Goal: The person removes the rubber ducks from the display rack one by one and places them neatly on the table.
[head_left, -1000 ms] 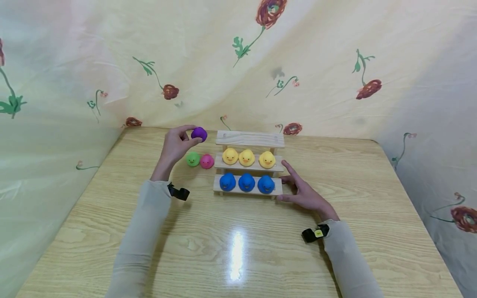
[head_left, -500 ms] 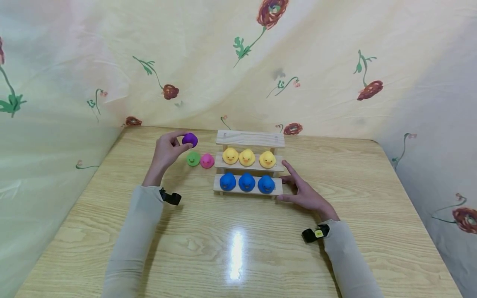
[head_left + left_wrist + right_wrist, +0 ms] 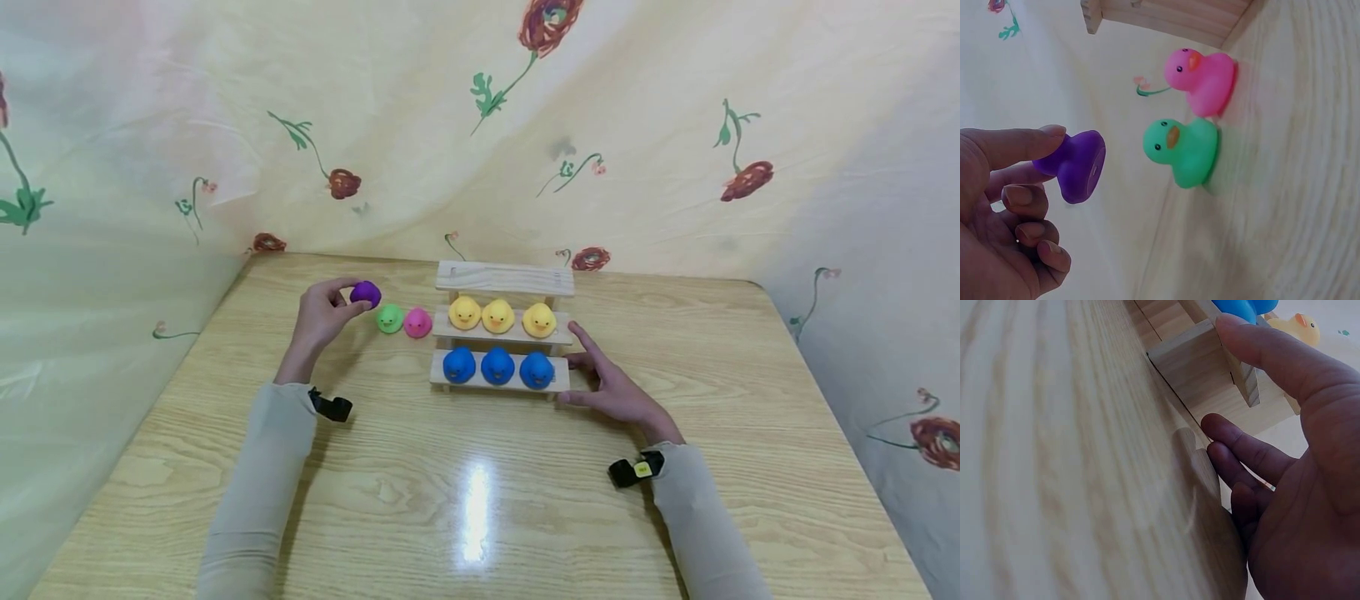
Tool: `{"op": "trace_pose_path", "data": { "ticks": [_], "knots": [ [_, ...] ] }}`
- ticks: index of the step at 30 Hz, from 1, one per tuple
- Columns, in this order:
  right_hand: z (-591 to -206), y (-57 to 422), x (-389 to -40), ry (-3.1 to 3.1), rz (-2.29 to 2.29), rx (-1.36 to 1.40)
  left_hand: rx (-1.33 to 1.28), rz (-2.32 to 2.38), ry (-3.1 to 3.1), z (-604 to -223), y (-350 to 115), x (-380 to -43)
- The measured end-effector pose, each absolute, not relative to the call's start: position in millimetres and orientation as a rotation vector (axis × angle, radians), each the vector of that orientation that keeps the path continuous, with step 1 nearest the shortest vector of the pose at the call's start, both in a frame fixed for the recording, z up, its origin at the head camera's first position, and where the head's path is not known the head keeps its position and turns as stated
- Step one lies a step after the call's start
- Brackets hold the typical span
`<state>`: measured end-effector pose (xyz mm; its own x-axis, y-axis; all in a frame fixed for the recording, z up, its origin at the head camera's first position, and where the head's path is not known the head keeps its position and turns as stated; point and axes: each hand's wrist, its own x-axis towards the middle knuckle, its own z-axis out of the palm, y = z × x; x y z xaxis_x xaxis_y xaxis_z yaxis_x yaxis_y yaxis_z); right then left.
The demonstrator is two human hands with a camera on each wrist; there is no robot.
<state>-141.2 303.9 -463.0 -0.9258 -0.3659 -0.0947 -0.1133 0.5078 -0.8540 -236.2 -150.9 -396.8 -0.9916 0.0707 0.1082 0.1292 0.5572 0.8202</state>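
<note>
Left hand (image 3: 322, 317), centre left, pinching purple duck (image 3: 365, 294), right hand (image 3: 618, 392), centre right, digits apart at wooden rack (image 3: 506, 277), yellow label (image 3: 642, 469), lower right, markings unreadable

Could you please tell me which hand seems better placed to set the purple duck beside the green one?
Likely the left hand: it pinches the purple duck close to the green duck, whereas the right hand is at the opposite end of the wooden rack.

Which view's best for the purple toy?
Left wrist: the purple toy looks largest there, its flat base visible, though the left hand hides part. Head shows it small, pinched in that hand beside the green duck. Right wrist doesn't show it.
</note>
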Motion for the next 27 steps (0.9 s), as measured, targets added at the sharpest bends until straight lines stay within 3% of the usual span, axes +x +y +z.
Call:
{"op": "trace_pose_path", "data": {
  "ticks": [27],
  "knots": [
    [-461, 302, -138, 2.509, -1.355, -0.37, -0.053, -1.463, -2.843, -434, -170, -241]
  ]
}}
